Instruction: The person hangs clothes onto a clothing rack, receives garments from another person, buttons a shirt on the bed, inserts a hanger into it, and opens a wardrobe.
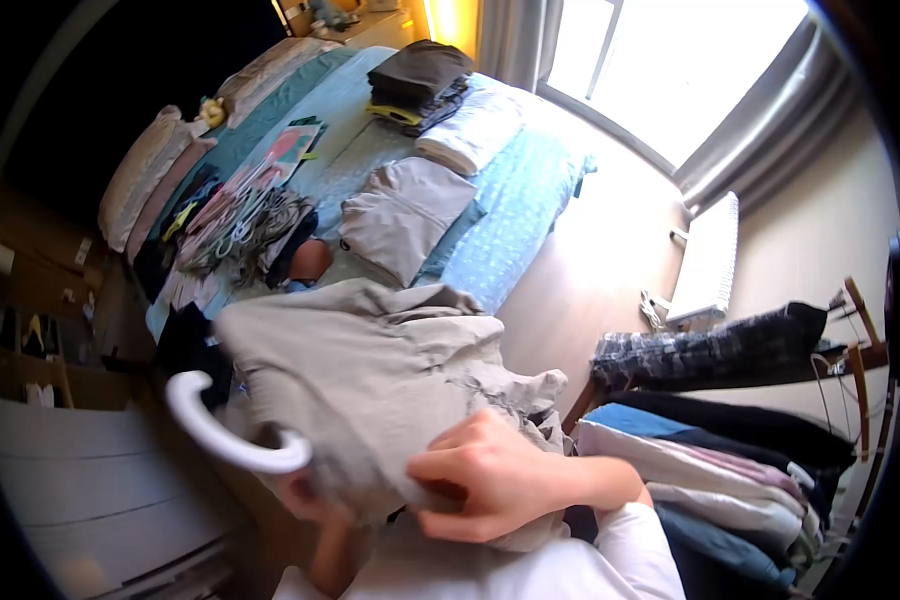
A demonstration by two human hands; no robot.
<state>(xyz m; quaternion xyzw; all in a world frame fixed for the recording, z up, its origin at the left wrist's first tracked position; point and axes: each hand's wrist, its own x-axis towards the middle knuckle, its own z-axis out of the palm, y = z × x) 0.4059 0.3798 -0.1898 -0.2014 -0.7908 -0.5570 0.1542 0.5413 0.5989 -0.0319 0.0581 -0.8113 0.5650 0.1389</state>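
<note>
A beige garment (pixel 370 370) is held up in front of me, folded over and wrinkled. Its exact kind cannot be made out. From its left side sticks out the thick white hook of a clothes hanger (pixel 225 445); the rest of the hanger is hidden by cloth. Just below the hook's base, my left hand (pixel 308 498) is closed on the garment, blurred and partly covered by it. My right hand (pixel 490 475) has its fingers curled on the garment's near edge, to the right of the hook.
Ahead is a bed with a blue cover (pixel 515 215), bearing a folded light jacket (pixel 405 215), a dark clothes stack (pixel 420 80), a white folded item (pixel 470 130) and a hanger pile (pixel 240 215). A clothes rack (pixel 860 390) and white heater (pixel 705 260) stand right; white drawers (pixel 80 480) left.
</note>
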